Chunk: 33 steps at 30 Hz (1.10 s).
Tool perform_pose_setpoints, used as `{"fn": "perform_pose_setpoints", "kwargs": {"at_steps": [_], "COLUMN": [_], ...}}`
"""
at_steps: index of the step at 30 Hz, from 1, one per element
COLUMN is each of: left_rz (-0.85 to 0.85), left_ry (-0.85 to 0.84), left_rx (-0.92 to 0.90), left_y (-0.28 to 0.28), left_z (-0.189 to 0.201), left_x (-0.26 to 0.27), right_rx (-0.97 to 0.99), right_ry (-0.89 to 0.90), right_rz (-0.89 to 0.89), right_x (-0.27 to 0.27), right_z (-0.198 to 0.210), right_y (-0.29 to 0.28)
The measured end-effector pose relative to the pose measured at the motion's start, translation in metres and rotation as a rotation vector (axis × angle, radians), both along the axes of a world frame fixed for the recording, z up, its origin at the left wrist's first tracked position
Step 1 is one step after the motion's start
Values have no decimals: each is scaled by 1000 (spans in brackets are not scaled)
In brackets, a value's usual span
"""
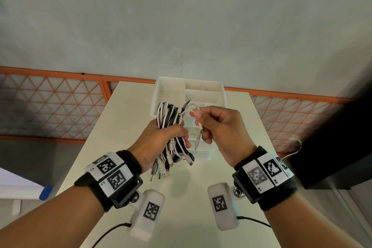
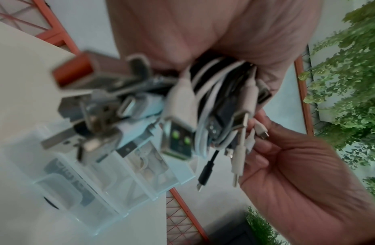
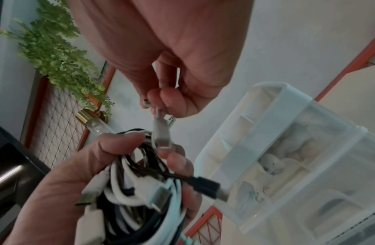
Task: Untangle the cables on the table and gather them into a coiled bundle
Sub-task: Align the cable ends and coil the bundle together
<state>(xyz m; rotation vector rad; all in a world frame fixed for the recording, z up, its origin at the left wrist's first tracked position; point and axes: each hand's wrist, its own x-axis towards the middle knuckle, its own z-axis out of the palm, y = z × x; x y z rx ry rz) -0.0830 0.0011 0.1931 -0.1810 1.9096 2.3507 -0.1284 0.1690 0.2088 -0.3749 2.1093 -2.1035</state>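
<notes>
My left hand point(image 1: 161, 137) grips a bundle of black and white cables point(image 1: 171, 125) above the cream table point(image 1: 124, 127), with looped ends sticking up and several USB plugs point(image 1: 161, 169) hanging below the fist. In the left wrist view the cable bundle point(image 2: 203, 99) and its plugs fill the palm. My right hand point(image 1: 213, 125) pinches one white cable end point(image 1: 198, 127) between thumb and forefinger, just right of the bundle; its plug hangs down. The right wrist view shows that white plug point(image 3: 161, 132) held over the bundle point(image 3: 136, 190) in my left hand point(image 3: 77, 174).
A translucent white organiser box point(image 1: 201, 94) with compartments stands on the table right behind my hands, also seen as the organiser box point(image 3: 297, 157). An orange mesh railing point(image 1: 60, 106) runs behind the table. A dark object point(image 1: 332, 147) sits at the right.
</notes>
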Motion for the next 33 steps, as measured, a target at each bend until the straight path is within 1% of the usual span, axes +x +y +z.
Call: {"fn": "perform_pose_setpoints", "kwargs": {"at_steps": [3, 7, 11, 13, 16, 18, 21, 23, 28, 33], "left_rz": [-4, -74, 42, 48, 30, 21, 4, 18, 22, 16], "left_ry": [29, 103, 119, 115, 114, 120, 137, 148, 153, 187], "left_rx": [-10, -29, -148, -161, -169, -181, -271, -314, -294, -330], "left_y": [3, 10, 9, 9, 10, 11, 12, 13, 12, 12], "left_z": [1, 8, 4, 5, 6, 7, 9, 9, 7, 4], "left_x": [0, 1, -5, -5, -5, -6, -9, -10, -9, -6], "right_rx": [-82, -146, -98, -81, -119, -170, -266, -294, -166, -82], "right_ry": [-16, -60, -85, -88, -91, -83, -101, -120, -107, -143], "right_rz": [-24, -13, 44, 84, 124, 88, 26, 31, 128, 167], "right_x": [0, 4, 9, 8, 5, 5, 4, 5, 4, 5], "right_z": [-4, -15, -20, -18, -15, -15, -17, -18, -15, -15], "right_y": [-5, -12, -11, -7, -3, -3, -6, -7, -6, -3]}}
